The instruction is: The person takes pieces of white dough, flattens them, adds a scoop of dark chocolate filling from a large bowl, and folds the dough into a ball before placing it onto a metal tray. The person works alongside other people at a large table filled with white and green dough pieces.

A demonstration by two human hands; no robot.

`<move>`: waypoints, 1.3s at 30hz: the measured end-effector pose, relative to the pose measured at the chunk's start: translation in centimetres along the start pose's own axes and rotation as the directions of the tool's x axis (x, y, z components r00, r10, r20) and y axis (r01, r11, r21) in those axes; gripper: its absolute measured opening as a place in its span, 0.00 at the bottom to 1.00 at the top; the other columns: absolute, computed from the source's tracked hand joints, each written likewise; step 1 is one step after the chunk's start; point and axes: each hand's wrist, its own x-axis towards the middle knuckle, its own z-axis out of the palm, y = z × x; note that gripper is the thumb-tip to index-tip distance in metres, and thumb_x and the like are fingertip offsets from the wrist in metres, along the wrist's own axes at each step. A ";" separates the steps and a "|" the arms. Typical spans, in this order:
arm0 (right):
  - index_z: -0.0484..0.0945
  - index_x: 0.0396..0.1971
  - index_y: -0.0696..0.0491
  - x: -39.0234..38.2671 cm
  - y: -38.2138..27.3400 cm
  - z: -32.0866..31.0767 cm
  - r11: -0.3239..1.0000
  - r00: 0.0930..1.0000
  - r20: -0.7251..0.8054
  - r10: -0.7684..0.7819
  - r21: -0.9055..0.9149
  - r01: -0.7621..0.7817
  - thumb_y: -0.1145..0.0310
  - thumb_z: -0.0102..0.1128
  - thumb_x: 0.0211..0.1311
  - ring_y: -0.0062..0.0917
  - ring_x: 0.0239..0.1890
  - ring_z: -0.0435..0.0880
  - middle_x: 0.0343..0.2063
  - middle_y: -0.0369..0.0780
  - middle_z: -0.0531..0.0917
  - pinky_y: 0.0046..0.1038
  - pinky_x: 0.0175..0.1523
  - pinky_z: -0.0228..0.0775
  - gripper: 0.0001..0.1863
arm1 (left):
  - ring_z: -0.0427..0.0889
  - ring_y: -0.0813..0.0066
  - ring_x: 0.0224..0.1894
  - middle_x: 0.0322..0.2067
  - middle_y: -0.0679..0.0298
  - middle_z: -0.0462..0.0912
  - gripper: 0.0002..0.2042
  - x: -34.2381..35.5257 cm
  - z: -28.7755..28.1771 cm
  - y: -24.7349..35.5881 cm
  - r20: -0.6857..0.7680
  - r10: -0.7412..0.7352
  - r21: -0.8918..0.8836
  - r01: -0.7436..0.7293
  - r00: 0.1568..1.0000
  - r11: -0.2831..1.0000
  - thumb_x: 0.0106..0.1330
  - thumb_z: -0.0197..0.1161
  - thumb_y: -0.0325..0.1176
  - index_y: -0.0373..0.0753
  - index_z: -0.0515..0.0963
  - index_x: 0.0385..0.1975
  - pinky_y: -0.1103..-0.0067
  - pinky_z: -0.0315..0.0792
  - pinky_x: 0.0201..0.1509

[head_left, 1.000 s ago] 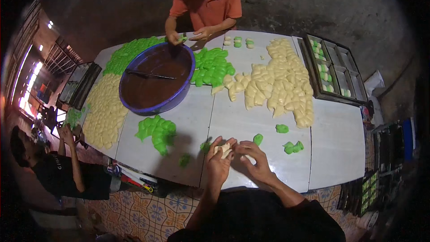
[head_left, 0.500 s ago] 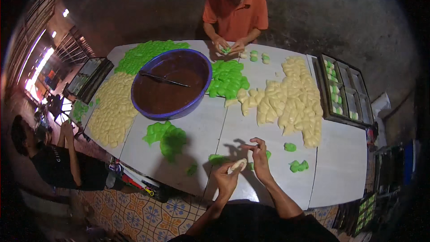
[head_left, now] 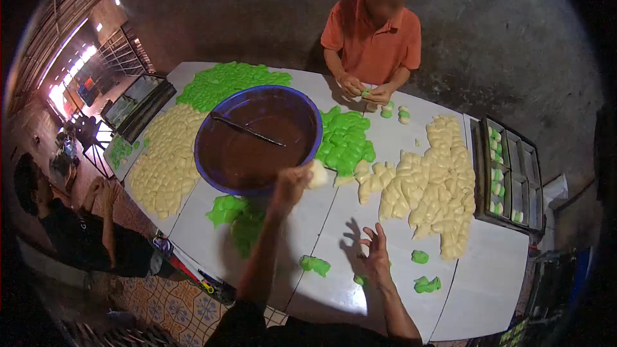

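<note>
My left hand (head_left: 291, 187) is closed on a flattened piece of cream dough (head_left: 317, 175), held beside the right rim of a purple basin (head_left: 200, 168). A brown filling (head_left: 234, 157) lies in the basin, with a dark, long-handled stick or spatula (head_left: 247, 130) resting across it. Over the near part of the white table, my right hand (head_left: 378, 258) is open with fingers spread and nothing in it. Small lumps of green dough lie around it: one to its left (head_left: 315, 265), one to its right (head_left: 420, 256), and another farther right (head_left: 427, 284).
Cream dough pieces (head_left: 427, 180) spread across the table's right; more cream dough (head_left: 167, 164) and green dough (head_left: 231, 83) lie left. Green dough (head_left: 345, 138) sits right of the basin. Divided trays (head_left: 511, 173) stand at the right edge. A co-worker in orange (head_left: 376, 42) shapes dough opposite; another person (head_left: 83, 231) is left.
My left hand has moved forward and left to the basin's edge with the cream dough. My right hand stays over the near table, fingers spread. The whole view has shifted slightly.
</note>
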 end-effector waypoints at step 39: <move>0.78 0.43 0.58 -9.4 -1.7 1.5 0.808 0.936 0.012 -0.351 -0.501 0.310 0.75 0.56 0.59 0.27 0.50 0.73 0.46 0.42 0.73 0.26 0.53 0.67 0.12 | 0.79 0.75 0.36 0.34 0.62 0.79 0.10 -24.3 10.0 10.4 0.390 -0.390 -0.502 0.547 0.835 0.670 0.64 0.54 0.22 0.28 0.76 0.43 0.80 0.77 0.43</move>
